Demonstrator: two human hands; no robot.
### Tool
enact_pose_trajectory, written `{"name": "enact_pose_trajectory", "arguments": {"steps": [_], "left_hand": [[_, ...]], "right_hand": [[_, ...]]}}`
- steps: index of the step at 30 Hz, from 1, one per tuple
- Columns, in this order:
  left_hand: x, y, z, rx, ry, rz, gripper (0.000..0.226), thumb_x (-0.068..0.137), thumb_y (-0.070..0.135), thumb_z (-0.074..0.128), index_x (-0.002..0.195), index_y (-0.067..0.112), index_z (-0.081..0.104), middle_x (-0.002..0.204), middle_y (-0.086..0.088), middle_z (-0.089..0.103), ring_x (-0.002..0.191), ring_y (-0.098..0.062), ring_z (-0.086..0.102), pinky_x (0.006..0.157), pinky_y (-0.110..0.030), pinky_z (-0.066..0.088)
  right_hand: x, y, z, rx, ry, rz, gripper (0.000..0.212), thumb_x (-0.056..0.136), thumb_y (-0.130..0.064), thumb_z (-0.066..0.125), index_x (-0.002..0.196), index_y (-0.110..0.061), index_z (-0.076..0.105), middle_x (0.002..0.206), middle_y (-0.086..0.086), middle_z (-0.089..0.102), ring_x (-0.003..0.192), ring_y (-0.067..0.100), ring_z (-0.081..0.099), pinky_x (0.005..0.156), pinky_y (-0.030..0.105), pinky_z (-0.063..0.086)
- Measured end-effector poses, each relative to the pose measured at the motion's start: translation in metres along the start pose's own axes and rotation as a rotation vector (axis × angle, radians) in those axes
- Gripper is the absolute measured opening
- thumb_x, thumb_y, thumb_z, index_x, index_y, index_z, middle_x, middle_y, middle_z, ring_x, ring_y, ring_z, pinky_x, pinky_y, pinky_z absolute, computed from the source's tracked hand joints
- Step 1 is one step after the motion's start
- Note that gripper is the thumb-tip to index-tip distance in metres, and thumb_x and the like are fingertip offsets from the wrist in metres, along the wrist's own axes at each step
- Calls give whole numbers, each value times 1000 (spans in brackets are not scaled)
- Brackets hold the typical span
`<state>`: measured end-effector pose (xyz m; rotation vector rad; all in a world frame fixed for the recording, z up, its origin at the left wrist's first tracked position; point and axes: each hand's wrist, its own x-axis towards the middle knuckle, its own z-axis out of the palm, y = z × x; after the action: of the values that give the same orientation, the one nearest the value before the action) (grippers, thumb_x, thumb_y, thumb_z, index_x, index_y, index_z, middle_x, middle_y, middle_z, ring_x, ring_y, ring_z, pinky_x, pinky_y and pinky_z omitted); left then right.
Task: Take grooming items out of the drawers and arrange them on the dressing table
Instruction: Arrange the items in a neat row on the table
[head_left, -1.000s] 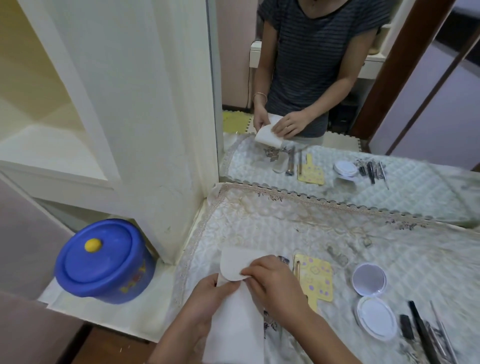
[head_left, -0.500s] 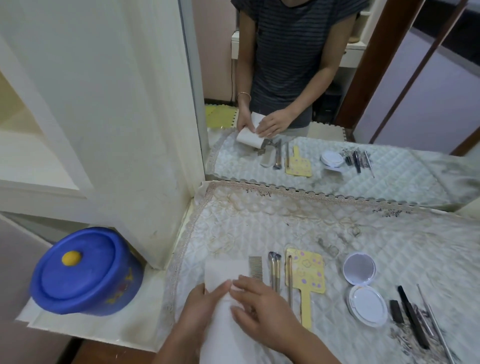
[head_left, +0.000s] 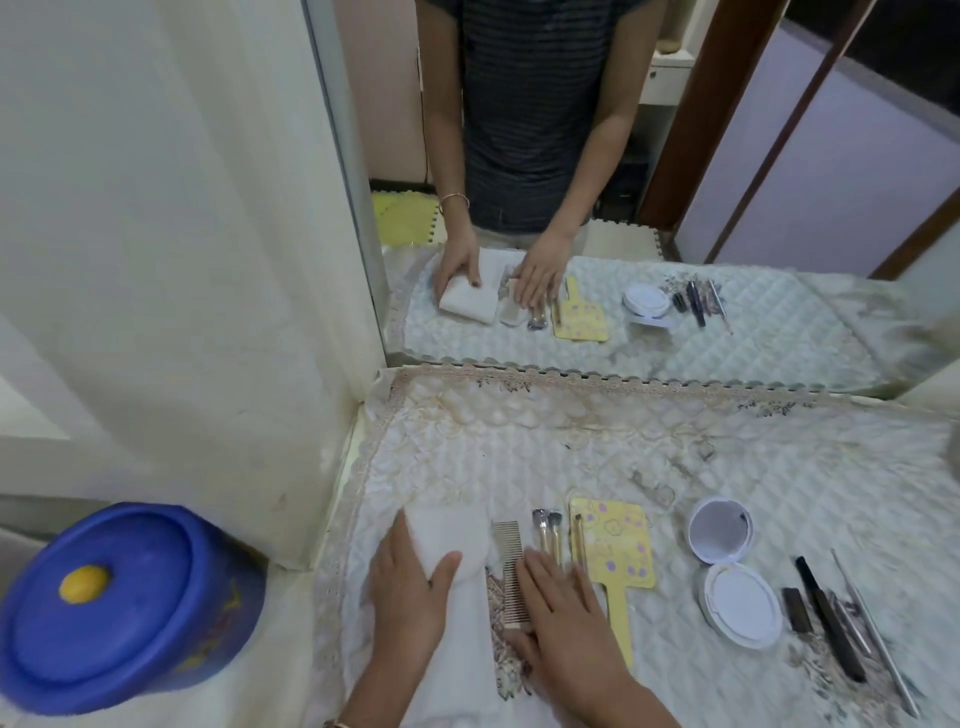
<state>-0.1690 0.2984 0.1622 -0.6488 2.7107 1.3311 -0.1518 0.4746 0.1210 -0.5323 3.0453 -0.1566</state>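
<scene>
A folded white towel lies at the near left of the quilted dressing table. My left hand rests flat on it with straight fingers. My right hand lies flat beside it, fingers over the handles of two small brushes and touching a metal comb. To the right lie a yellow hand mirror, an open white compact and several dark pencils and metal tools.
A wall mirror stands along the table's back edge and reflects me and the items. A blue lidded tub sits low at the left, beside a white cabinet side.
Both hands held the towel folded up a second ago; now it lies flat. My left hand presses on it, and my right hand has moved right onto the comb and brushes.
</scene>
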Motion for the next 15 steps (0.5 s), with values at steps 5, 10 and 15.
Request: {"name": "enact_pose_trajectory", "arguments": {"steps": [5,10,15], "left_hand": [[-9,-29,8,469,-13,423,56,93,56,13,137,27,33,151,-2,28,143,-17,-2,108,-42,30],[-11,-50,23,686,-45,522,55,95,51,8,146,29,4,157,5,-14,144,-19,-14,110,-34,1],[8,-47,19,722,-44,576,55,95,50,8,146,29,2,156,6,-15,144,-18,-14,111,-32,-3]], "right_hand": [[-4,-9,3,25,52,16,67,72,-59,37,125,-18,42,144,-8,44,142,5,-16,112,38,3],[-4,-16,2,50,99,27,65,70,-56,40,122,-19,44,125,-6,63,142,4,-15,112,38,3],[0,-17,-1,113,47,16,65,67,-56,38,120,-20,45,129,-7,60,143,6,-3,115,33,-3]]}}
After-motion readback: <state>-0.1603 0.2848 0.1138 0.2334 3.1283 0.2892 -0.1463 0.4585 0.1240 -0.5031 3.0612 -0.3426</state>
